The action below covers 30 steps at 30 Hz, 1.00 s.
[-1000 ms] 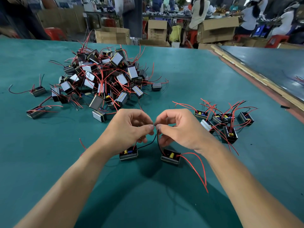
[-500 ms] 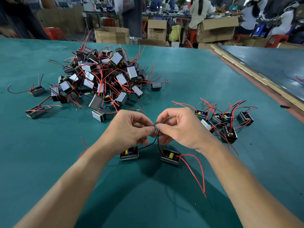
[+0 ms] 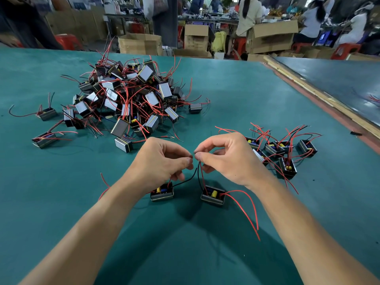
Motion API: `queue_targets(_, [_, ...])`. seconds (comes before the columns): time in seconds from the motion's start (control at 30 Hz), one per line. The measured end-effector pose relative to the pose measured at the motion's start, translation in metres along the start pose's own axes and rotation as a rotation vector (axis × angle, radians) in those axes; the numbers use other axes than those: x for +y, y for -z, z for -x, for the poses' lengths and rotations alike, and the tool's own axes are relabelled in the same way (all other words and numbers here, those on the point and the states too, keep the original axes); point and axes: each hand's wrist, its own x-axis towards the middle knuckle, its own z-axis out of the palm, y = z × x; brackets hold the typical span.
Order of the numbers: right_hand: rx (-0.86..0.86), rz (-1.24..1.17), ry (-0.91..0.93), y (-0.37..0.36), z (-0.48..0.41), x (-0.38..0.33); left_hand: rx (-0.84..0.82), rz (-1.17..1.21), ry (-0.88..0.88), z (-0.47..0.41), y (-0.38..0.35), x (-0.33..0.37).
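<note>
Two small black box modules lie on the green table in front of me, the left module (image 3: 162,193) and the right module (image 3: 213,196), each with yellow parts inside and red and black wires. My left hand (image 3: 159,163) pinches the end of the black wire (image 3: 185,181) from the left module. My right hand (image 3: 230,159) pinches the ends of the black and red wires (image 3: 200,177) rising from the right module. The pinched wire tips sit almost together between my fingertips. Two long red wires (image 3: 244,210) trail from the right module toward me.
A big heap of the same wired modules (image 3: 127,99) lies at the back left, with strays (image 3: 44,138) around it. A small cluster of modules (image 3: 283,153) sits right of my right hand. A wooden strip (image 3: 320,95) borders the table's right side. People and cardboard boxes (image 3: 269,37) stand beyond.
My hands have stayed together over the two modules, rolling the wire ends between the fingertips. The long red wires from the right module have shifted slightly.
</note>
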Motion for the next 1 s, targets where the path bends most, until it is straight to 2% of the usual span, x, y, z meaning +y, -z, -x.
queue_targets(0.4, [0.004, -0.001, 0.024, -0.003, 0.001, -0.001, -0.088, 0.102, -0.02, 0.002, -0.001, 0.001])
queue_targets(1.0, [-0.012, -0.018, 0.033, 0.001, 0.0, -0.003, -0.005, 0.115, -0.036, 0.002, -0.012, -0.003])
